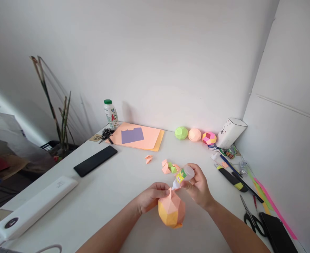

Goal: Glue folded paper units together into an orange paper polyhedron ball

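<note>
My left hand [152,196] is closed on an orange and peach faceted paper ball [171,210], held just above the white table [112,189]. My right hand [197,188] grips a small glue bottle [182,175], tilted with its nozzle down on a paper flap at the ball's top. Several small folded paper pieces [169,166], peach and green, lie just beyond my hands. One more peach piece [148,159] lies to their left.
Three paper balls stand by the wall: green [181,133], peach [194,134], pink-yellow [209,138]. Coloured sheets [136,137], a drink bottle [111,114], keys [106,135] and a black phone [95,160] lie left. Scissors [251,216], a cutter [231,178], pens and paper strips [265,195] lie right.
</note>
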Demonstrator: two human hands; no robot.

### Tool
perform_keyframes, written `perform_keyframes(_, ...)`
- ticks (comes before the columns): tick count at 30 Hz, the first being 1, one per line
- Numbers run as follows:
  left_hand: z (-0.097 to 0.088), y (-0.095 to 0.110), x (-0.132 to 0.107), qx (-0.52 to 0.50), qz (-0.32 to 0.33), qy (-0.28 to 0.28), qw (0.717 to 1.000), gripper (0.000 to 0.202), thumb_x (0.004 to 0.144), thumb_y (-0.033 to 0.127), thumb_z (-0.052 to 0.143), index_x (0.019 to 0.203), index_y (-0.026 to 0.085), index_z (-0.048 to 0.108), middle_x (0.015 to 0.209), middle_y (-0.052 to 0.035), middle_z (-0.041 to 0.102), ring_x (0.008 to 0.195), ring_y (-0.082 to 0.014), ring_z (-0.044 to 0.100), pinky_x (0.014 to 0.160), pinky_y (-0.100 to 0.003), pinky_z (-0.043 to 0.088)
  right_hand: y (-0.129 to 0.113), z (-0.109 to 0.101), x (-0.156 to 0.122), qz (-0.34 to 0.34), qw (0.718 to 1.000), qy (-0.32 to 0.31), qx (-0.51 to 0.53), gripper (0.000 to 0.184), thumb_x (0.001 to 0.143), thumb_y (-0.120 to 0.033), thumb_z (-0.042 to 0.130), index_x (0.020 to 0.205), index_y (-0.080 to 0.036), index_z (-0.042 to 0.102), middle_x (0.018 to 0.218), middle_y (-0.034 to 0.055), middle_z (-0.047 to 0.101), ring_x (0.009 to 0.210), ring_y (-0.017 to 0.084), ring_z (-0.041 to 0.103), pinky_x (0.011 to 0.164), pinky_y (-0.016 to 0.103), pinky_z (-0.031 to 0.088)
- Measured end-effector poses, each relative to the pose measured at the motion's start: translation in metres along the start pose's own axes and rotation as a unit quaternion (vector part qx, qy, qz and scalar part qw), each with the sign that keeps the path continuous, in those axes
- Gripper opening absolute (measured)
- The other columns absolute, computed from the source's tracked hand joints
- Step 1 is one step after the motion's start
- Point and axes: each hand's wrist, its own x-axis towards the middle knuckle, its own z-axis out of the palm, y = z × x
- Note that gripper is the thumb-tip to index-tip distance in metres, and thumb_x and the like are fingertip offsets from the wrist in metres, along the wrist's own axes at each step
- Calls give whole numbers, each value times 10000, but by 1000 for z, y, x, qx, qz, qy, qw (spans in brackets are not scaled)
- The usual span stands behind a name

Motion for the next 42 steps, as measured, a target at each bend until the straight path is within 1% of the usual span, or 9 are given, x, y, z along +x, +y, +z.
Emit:
perform_keyframes(5,1,1,1,-2,3,5,1000,223,622,304,745,626,115,626,624,-17,559,582,-115,478,605,-254,317,1,0,0,1,1000,0,-6,376,705,-387,721,976,-247,501,826,9,536,694,160,534,595,285,502)
perform_keyframes(11,0,1,0,-8,4,14,1000,236,619,309,749,603,119,609,593,-7,541,554,-107,459,583,-249,303,4,-1,-1,-3,1000,0,-29,381,700,-381,728,978,-243,507,853,12,547,767,169,528,678,283,467)
perform_keyframes(17,1,0,0,-12,-2,17,1000,229,606,305,756,621,117,625,620,-21,562,576,-122,483,596,-257,312,0,1,-2,3,999,-24,-30,377,698,-374,734,968,-239,507,818,-1,538,722,141,507,641,246,440)
perform_keyframes(22,1,0,0,-11,1,4,1000,216,634,294,740,618,115,620,623,-17,555,575,-113,477,598,-253,315,0,1,0,-6,1000,-1,-31,386,705,-381,725,982,-238,499,832,7,535,749,157,527,654,270,471)
perform_keyframes(26,-1,-1,0,-8,1,-4,1000,195,656,282,725,640,115,626,633,-22,563,595,-119,492,610,-255,326,-1,1,1,4,1000,-2,-8,361,723,-361,712,978,-241,487,807,-1,516,677,146,534,575,272,501)
perform_keyframes(29,-3,-1,0,-7,3,-7,1000,180,672,280,715,670,117,639,656,-33,582,613,-128,508,625,-263,341,-2,0,1,9,1000,8,-2,360,722,-348,715,977,-236,487,806,-1,515,681,152,549,569,279,516)
perform_keyframes(34,-3,-1,0,-1,9,-16,1000,180,685,286,706,663,121,636,651,-34,589,613,-131,517,625,-264,347,0,-3,5,25,998,64,6,348,734,-366,700,981,-227,497,823,10,535,732,168,568,612,291,514)
perform_keyframes(38,-2,1,-1,-5,15,-25,1000,169,680,274,711,651,123,640,641,-27,590,615,-131,523,630,-263,351,4,-7,11,64,989,128,39,329,735,-407,686,957,-227,524,805,14,540,758,186,561,585,286,497)
perform_keyframes(42,-1,2,-2,-7,18,-37,999,157,673,265,714,653,121,654,651,-31,597,637,-144,535,655,-278,364,9,-8,17,137,978,118,107,267,763,-433,648,823,-195,541,753,7,519,699,163,536,585,285,473)
